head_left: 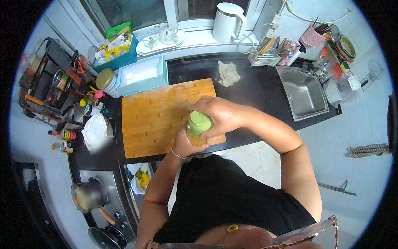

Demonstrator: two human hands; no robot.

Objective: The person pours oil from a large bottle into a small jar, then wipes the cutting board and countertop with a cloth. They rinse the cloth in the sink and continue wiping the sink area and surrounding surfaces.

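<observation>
Over the right front part of a wooden cutting board (157, 118), both my hands are closed round a container with a rounded green top (199, 123) and a yellowish lower part (196, 140). I cannot make out its exact kind. My left hand (183, 140), with a bracelet at the wrist, wraps the yellowish lower part. From the right, my right hand (220, 113) grips the green top, fingers on its far side and thumb on its near side. Their grip hides much of the container. A faint pale smear shows on the board just beyond my hands.
A light-blue box (143, 75) borders the board's far left edge. Beyond the board lies a crumpled cloth (228, 74). The steel sink (306, 96) is at the right, and a white kettle (228, 24) stands on the sill. A stove with a pot (92, 194) occupies the lower left.
</observation>
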